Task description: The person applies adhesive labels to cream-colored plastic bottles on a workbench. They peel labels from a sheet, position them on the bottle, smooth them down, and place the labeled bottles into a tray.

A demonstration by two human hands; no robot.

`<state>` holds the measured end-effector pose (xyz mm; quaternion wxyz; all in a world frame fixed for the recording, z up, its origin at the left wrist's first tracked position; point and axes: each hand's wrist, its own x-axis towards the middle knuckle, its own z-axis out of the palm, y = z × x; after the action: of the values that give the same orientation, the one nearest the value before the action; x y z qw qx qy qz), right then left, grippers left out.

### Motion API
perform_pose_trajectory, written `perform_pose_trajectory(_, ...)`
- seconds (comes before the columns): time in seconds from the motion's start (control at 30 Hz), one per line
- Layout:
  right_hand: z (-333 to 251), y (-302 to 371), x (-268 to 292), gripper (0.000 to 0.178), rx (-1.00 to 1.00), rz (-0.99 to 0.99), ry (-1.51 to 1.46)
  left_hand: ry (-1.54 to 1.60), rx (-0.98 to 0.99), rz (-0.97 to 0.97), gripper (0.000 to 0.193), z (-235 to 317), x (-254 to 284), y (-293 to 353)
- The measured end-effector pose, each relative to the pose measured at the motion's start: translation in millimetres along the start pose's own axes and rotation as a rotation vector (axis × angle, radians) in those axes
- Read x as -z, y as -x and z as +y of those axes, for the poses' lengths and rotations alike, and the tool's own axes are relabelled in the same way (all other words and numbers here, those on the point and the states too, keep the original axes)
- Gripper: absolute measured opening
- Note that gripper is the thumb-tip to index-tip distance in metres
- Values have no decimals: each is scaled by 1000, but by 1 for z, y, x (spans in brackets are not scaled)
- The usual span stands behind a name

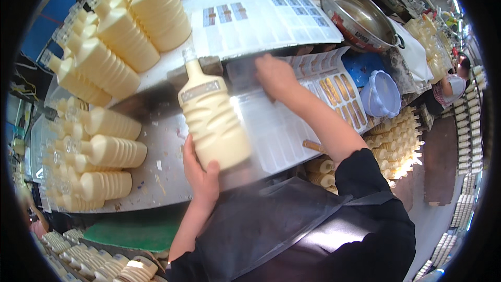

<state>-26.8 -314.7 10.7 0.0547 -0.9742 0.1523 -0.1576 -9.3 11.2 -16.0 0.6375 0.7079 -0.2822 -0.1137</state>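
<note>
My left hand (202, 175) grips a cream-coloured ribbed bottle (214, 125) near its base. The bottle is tilted, with its clear narrow neck pointing away from me. A patterned strip label (200, 91) lies across its shoulder. My right hand (276, 77) is closed above the far part of the label sheets, right of the bottle's neck. Whether a label sits between its fingers is hidden. Beneath that forearm a backing sheet (271, 149) reaches toward me, and gold oval labels (343, 95) show to its right.
Cream bottles stand at the far left (159, 10), and others lie on the metal table (159, 177) at the left. More label sheets (255, 34) cover the raised white board. A steel basin (360, 15) and a lilac bucket (382, 94) stand right. Bottles crowd the floor.
</note>
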Motion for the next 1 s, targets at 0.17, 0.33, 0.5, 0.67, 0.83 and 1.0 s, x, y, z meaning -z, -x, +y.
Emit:
perform_pose_trajectory(0.17, 17, 12, 49, 16, 190, 184, 149, -38, -3, -28, 94, -2, 3, 1)
perform_pose_trajectory(0.33, 112, -46, 82, 29, -288, 226, 137, 93, 16, -39, 88, 0, 1, 1)
perform_pose_trajectory(0.5, 146, -95, 72, 35, -388, -42, 207, 47, -23, -8, 96, 0, -3, -1)
perform_pose_trajectory(0.67, 128, -78, 89, 36, -274, -227, 262, 52, -4, -2, 99, -3, -3, 1)
perform_pose_trajectory(0.83, 97, -20, 102, 37, -122, -135, 136, 58, -28, -5, 98, -7, -3, 1)
perform_pose_trajectory(1.0, 89, -18, 98, 44, -209, -96, 79, 50, -37, -7, 95, -1, -4, -2)
